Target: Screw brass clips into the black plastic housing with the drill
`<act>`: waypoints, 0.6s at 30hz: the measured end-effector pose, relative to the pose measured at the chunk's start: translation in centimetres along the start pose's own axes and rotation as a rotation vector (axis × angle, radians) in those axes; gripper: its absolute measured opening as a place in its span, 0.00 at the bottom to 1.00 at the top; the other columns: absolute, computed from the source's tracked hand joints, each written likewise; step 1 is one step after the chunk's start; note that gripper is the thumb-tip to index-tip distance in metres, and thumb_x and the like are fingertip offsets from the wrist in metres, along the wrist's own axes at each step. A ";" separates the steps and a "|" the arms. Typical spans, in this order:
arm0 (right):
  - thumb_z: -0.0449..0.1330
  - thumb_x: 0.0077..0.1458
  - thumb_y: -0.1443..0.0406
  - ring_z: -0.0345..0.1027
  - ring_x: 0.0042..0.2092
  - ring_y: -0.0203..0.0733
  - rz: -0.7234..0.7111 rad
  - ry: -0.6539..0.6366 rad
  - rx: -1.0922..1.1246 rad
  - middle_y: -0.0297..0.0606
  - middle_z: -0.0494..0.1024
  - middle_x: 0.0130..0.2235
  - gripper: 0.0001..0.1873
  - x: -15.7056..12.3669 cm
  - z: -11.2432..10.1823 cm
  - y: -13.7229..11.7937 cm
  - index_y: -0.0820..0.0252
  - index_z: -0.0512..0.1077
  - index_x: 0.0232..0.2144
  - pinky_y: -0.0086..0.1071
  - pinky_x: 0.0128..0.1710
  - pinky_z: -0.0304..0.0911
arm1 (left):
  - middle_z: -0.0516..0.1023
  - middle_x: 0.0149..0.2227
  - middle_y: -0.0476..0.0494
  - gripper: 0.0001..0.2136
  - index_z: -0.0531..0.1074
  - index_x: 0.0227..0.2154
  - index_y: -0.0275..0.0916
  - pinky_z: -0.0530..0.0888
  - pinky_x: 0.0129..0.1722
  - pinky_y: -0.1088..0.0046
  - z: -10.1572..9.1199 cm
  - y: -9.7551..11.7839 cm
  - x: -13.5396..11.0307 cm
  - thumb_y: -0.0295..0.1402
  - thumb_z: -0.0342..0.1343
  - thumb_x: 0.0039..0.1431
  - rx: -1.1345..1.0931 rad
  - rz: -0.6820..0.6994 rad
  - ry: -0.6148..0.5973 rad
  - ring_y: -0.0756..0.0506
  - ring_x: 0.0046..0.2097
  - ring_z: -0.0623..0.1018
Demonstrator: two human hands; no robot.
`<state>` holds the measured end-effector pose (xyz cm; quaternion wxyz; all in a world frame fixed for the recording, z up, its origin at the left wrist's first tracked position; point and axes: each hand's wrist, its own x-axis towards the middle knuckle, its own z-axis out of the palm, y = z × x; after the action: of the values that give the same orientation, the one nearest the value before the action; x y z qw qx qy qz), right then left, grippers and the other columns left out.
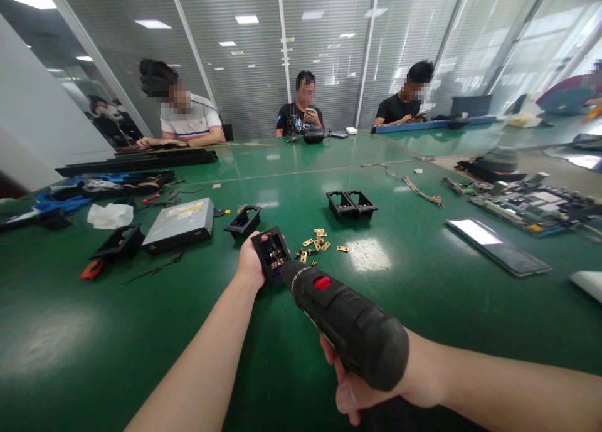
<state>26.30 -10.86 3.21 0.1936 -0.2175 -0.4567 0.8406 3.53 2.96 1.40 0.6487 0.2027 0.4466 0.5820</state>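
My left hand (251, 261) grips a black plastic socket housing (271, 247), tilted up, with brass-coloured contacts and screws inside it. In my right hand (350, 382) is a black cordless drill (350, 319) with a red switch on top. Its chuck points at the lower right of the housing; the bit tip is hidden, so I cannot tell whether it touches a screw. Just beyond lie several small brass plates (320, 241) in a loose pile. A black frame (244, 221) sits to the left of the housing, and a double black frame (351, 204) stands farther back.
A grey disc drive (179, 225) and another black frame (118, 242) are at left, near an orange-handled tool (91, 269). A phone (496, 245), a circuit board (540, 203) and a cord (414, 187) lie at right. Several people sit across the green table (141, 350).
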 end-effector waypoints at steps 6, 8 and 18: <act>0.76 0.38 0.74 0.75 0.25 0.34 -0.020 0.025 0.013 0.32 0.78 0.25 0.22 0.1 -0.1 0.4 0.66 0.69 0.34 0.26 0.26 0.72 | 0.77 0.22 0.38 0.13 0.75 0.31 0.33 0.75 0.22 0.63 -0.2 -0.1 0.2 0.33 0.47 0.52 0.022 0.009 -0.024 0.39 0.22 0.77; 0.76 0.38 0.73 0.74 0.23 0.34 -0.024 0.026 0.020 0.33 0.78 0.24 0.23 0.0 0.0 0.2 0.65 0.69 0.34 0.27 0.25 0.72 | 0.77 0.22 0.39 0.13 0.75 0.31 0.33 0.75 0.22 0.63 -0.2 -0.1 0.1 0.33 0.47 0.52 0.013 -0.001 -0.019 0.39 0.23 0.78; 0.75 0.42 0.71 0.74 0.26 0.33 -0.047 0.025 -0.096 0.32 0.78 0.27 0.19 -0.2 -0.3 0.1 0.66 0.71 0.34 0.25 0.26 0.71 | 0.77 0.21 0.39 0.13 0.75 0.31 0.33 0.75 0.21 0.63 -0.1 0.0 0.1 0.33 0.47 0.52 0.037 -0.005 -0.021 0.39 0.22 0.78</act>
<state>26.62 -10.79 3.02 0.2083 -0.2262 -0.4992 0.8101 3.42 2.97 1.28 0.6509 0.2197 0.4511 0.5697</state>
